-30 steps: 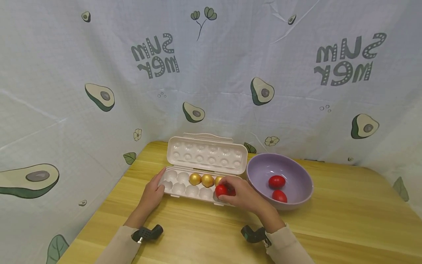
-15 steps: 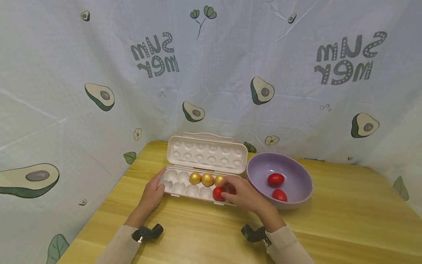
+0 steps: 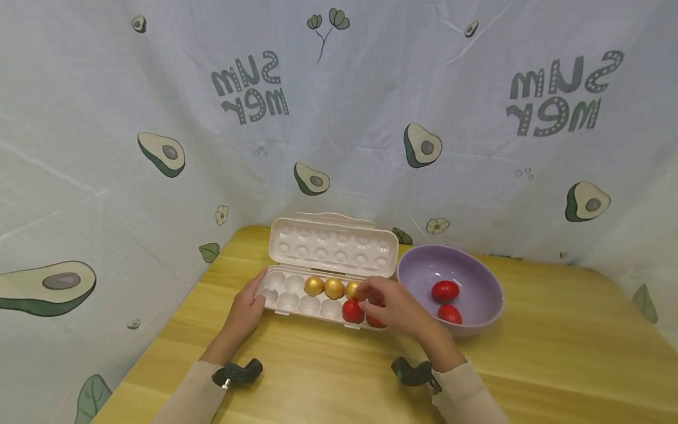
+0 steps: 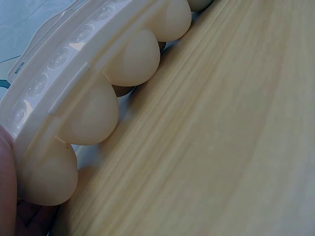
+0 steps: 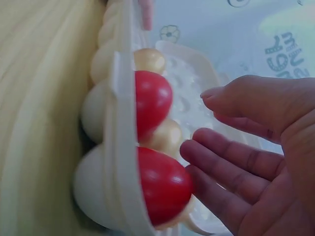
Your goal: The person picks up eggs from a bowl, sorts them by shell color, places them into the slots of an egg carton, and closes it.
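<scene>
A pale plastic egg carton point(image 3: 309, 305) lies on the table with its lid point(image 3: 333, 244) raised at the back. My left hand point(image 3: 245, 309) grips the carton's left end, with part of the hand at the edge of the left wrist view. Two red eggs sit at the right of the front row, one red egg point(image 3: 352, 311) beside the other red egg point(image 5: 165, 187). Behind them are gold eggs point(image 3: 334, 288), partly covered by my right hand point(image 3: 394, 303). That hand holds nothing; its parted fingers point(image 5: 231, 157) are close to the rightmost red egg, possibly touching it.
A purple bowl point(image 3: 415, 274) stands right beside the carton with two red eggs point(image 3: 445, 291) in it. The wooden table point(image 3: 318, 365) meets a patterned curtain point(image 3: 360, 118) at the back and left. Both wrists carry black devices point(image 3: 238, 372).
My right hand has let go of a red egg, which now sits in a front-row cup, and has drawn slightly right. The left hand has not moved.
</scene>
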